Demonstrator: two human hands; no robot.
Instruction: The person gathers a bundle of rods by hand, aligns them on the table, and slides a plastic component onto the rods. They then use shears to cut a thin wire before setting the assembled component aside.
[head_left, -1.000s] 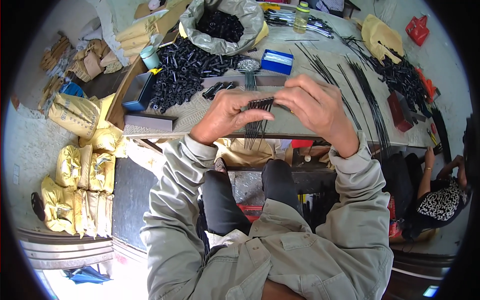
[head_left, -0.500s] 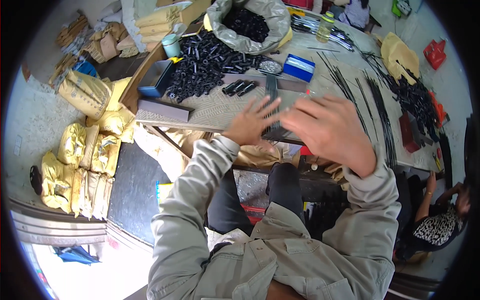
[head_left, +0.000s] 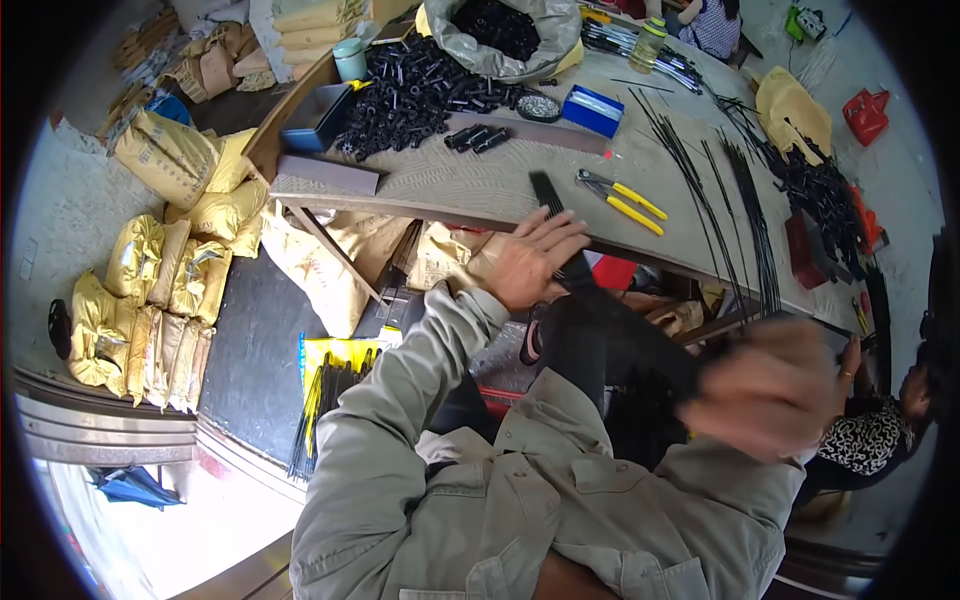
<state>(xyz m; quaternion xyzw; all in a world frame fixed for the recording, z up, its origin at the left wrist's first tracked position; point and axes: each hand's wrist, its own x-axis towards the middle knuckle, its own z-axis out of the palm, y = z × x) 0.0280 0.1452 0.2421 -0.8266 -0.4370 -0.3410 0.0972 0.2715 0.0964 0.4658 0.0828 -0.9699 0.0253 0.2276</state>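
A long, flat black bundle runs from the table top over its front edge and down toward my lap; motion blur hides what its pieces are. My left hand lies across it at the table edge, fingers stretched out and palm down. At the right, my right hand is closed around the bundle's lower end, smeared by motion. Cutting pliers with yellow handles lie on the table just beyond the bundle. Three black cylindrical parts rest farther back.
Loose black parts are heaped at the back left beside a dark blue bin. Behind stands a grey sack. A blue box and thin black rods lie rightward. Another person sits at the right.
My right hand has swung right and down toward my body, with the bundle stretched along. My left hand has shifted slightly right. The pliers have come into sight, and the view has shifted.
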